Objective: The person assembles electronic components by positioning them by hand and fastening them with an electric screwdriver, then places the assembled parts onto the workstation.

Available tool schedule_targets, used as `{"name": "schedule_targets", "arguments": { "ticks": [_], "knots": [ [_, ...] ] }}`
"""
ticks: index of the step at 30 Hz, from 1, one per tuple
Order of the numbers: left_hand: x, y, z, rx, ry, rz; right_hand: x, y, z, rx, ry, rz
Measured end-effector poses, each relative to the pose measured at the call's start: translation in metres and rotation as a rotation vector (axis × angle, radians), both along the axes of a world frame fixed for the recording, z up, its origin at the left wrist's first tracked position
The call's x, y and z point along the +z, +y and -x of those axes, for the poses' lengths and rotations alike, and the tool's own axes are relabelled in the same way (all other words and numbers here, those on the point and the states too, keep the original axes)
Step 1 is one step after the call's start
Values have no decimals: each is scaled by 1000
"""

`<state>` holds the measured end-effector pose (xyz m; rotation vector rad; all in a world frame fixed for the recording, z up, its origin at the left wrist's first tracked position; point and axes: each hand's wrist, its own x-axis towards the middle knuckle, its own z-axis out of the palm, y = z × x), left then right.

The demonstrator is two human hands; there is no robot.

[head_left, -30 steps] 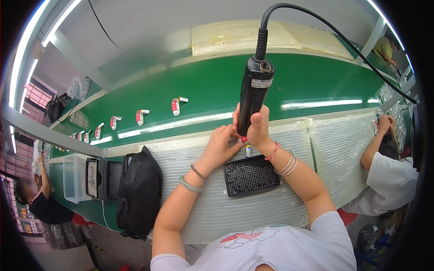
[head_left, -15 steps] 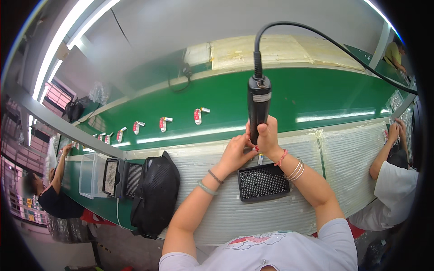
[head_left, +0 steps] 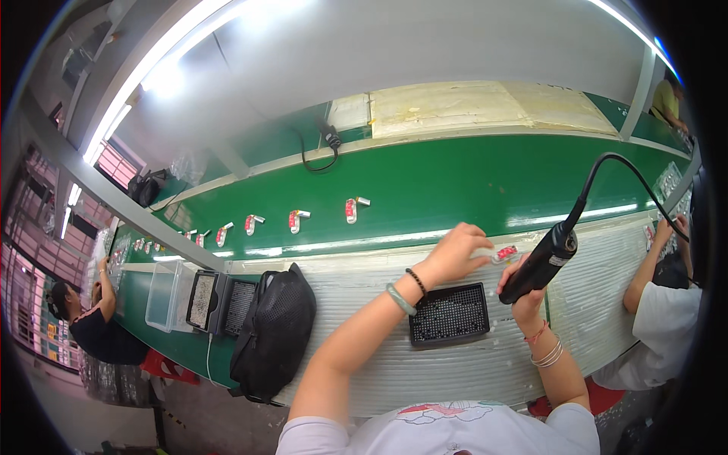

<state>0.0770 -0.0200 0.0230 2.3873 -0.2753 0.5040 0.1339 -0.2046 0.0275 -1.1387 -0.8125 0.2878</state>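
White ribbed matting covers the workbench [head_left: 455,371] right in front of the person, giving small parts a soft place to rest. On it, close to the body, sits a black tray [head_left: 450,314] studded with tiny screws, placed between both forearms so either hand can get to it. Just past the tray, the right hand [head_left: 523,297] wraps its fingers tight around a black electric screwdriver [head_left: 540,262], tilted aside with its cord arching up and away, so the tool is out of the way of the other hand. The left hand [head_left: 453,252] stretches forward with fingers loosely curled and slightly spread, fingertips touching a small red and white part [head_left: 506,252] lying at the far edge of the matting, next to the belt. To the left stand a black bag [head_left: 273,334] and a clear box [head_left: 165,297], parked clear of the work spot. Beyond runs the green belt [head_left: 455,189], carrying a spaced row of like parts [head_left: 297,221]. Other workers sit at both ends.
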Motion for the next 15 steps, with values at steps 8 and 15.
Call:
{"name": "schedule_targets", "arguments": {
  "ticks": [8, 15],
  "knots": [
    [-30, 128, 76, 1238, 23, -210, 6, -6, 20, -168, 142, -1],
    [-42, 135, 77, 1108, -62, -44, 10, 2, 7, -97, 126, 37]
  ]
}}
